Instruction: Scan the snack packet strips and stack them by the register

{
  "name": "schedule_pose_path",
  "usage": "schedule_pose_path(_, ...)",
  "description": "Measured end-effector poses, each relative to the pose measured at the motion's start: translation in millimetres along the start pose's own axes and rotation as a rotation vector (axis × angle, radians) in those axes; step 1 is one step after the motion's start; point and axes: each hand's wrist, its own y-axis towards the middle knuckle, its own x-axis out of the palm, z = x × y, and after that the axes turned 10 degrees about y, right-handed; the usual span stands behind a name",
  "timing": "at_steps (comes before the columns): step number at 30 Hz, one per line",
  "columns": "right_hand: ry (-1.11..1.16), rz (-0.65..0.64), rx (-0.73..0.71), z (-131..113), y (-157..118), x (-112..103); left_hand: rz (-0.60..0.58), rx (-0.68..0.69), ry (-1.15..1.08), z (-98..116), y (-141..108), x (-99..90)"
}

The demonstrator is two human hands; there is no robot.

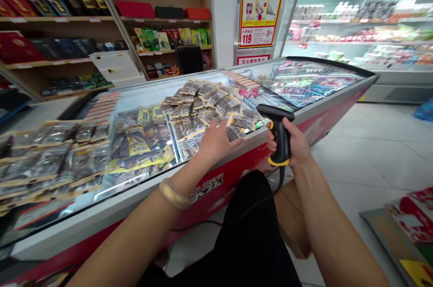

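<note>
My right hand [296, 140] is wrapped round the grip of a black and yellow barcode scanner [280, 136], held upright beside the freezer's near edge. A cable runs down from the scanner's base past my knee. My left hand [218, 140] has its fingers spread at the front edge of a heap of small clear packets [206, 102] with tan card strips. Whether its fingertips touch the packets I cannot tell. The heap lies on the glass lid of a red and white chest freezer [250, 142]. More such packets [50, 156] are laid in rows at the left.
Under the glass lie yellow ice cream packs [137, 140]. Wooden shelves [158, 18] with boxes and bottles stand behind the freezer. A lit refrigerated display [365, 20] fills the back right. A cardboard box [291, 215] is by my knee, and a red package [414, 215] at far right.
</note>
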Motion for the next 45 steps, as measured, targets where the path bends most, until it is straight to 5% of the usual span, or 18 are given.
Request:
schedule_pose_path(3,0.001,0.009,-0.009,-3.4,5.5,-9.2,0.020,0.106,0.171,20.9,9.9,7.7)
schedule_pose_path(7,-0.009,0.002,-0.006,-3.2,15.5,-11.1,0.035,0.425,0.291,35.1,40.0,22.4)
schedule_pose_path(12,-0.009,0.020,0.016,-4.1,24.5,-12.0,-0.075,0.649,0.348,40.0,79.7,34.7)
schedule_pose_path(20,-0.050,-0.029,0.052,2.4,44.1,-9.6,-0.088,0.645,0.340,17.7,90.7,39.8)
schedule_pose_path(39,-0.025,-0.065,0.196,40.5,79.2,48.5,-0.125,0.567,0.368,-78.2,67.2,8.8)
schedule_pose_path(45,-0.020,-0.084,0.274,56.4,89.2,67.5,-0.063,0.578,0.332,-92.0,55.6,3.3)
